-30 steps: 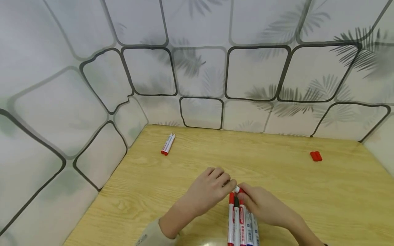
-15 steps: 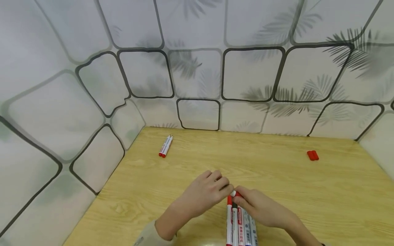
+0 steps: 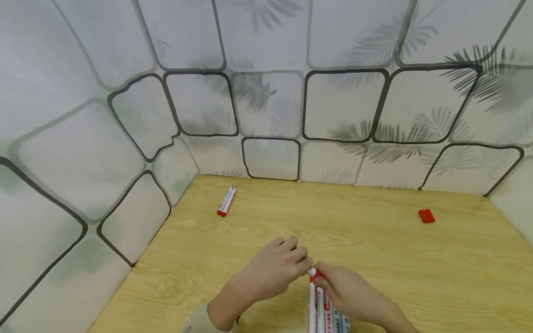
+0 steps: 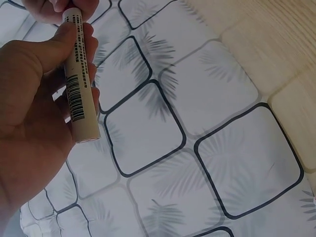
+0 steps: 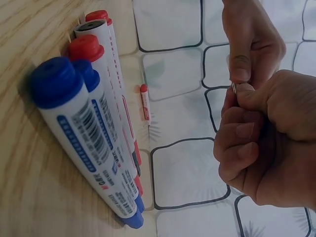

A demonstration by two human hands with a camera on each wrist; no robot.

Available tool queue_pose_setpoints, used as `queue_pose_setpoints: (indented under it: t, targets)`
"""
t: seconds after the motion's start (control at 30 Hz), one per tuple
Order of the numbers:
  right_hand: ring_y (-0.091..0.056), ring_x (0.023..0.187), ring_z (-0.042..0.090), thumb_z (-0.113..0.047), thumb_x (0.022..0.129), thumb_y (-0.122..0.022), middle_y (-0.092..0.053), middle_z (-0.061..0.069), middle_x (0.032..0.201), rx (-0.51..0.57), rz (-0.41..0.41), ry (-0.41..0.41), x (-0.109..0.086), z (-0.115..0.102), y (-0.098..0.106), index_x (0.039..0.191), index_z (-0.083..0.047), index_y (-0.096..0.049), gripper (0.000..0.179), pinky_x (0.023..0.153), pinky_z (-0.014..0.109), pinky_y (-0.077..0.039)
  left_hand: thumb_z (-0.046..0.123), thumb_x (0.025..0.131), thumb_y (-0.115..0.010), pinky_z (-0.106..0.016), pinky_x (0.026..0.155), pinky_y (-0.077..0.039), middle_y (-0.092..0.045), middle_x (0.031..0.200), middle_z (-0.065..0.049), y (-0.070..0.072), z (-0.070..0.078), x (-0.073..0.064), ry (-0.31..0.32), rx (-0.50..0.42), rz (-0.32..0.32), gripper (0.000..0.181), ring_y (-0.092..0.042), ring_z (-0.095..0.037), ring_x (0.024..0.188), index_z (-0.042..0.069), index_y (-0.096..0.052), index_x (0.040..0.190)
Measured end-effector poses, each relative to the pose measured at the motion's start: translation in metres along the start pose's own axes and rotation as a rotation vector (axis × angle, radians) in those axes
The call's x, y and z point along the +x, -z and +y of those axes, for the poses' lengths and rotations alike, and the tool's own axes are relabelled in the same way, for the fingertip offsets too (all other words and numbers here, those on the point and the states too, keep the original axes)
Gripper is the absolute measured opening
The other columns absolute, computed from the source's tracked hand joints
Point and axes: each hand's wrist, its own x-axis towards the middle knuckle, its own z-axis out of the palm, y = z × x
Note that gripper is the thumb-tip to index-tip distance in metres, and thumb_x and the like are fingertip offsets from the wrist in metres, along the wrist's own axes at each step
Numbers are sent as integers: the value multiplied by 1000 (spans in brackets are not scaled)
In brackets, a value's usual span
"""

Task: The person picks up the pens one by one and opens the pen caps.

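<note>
In the head view, my left hand (image 3: 272, 270) and right hand (image 3: 354, 291) meet over the far end of a row of whiteboard markers (image 3: 328, 319). Between them is one white-bodied marker (image 4: 80, 89); the left wrist view shows my left thumb and fingers wrapped along its barrel. My right thumb and fingers pinch its red cap (image 3: 318, 273), mostly hidden by the fingers. The right wrist view has a blue-ended marker (image 5: 84, 138) nearest, beside others with blue, red and black ends, lying side by side on the table.
Two white markers with red ends (image 3: 226, 201) lie together at the back left of the wooden table (image 3: 175, 259). Two red caps (image 3: 426, 216) sit side by side at the back right. A patterned wall covering (image 3: 270, 101) rises behind and on the left.
Both hands have shifted slightly nearer and to the left, still gripping the marker between them. The head view has tilted a little. The markers and caps farther back stay put.
</note>
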Motion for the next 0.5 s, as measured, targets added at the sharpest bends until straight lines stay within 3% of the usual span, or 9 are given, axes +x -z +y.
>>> queue_pose_setpoints:
  t: [0.17, 0.33, 0.5]
  targets:
    - [-29, 53, -4, -23, 107, -43, -33, -15, 65, -86, 27, -29, -2, -1, 0, 97, -13, -53, 17, 49, 17, -31, 25, 96, -66, -19, 63, -29, -61, 93, 11, 2, -1, 4, -2, -36, -14, 10, -41, -10, 78, 25, -71, 104]
    - [-26, 53, -2, -25, 106, -48, -30, -15, 63, -212, 24, -57, -1, -2, -7, 94, -17, -52, 15, 49, 18, -29, 33, 97, -64, -15, 62, -30, -61, 91, 12, 1, -2, -2, 17, -167, -70, 13, -37, -8, 74, 25, -71, 105]
    - [-26, 51, -1, -20, 103, -54, -32, -15, 62, -325, 45, -39, 0, -6, -7, 89, -16, -49, 15, 46, 18, -30, 28, 98, -62, -12, 67, -36, -64, 91, 12, -1, -6, -4, 34, -345, -148, 14, -42, -5, 75, 22, -71, 107]
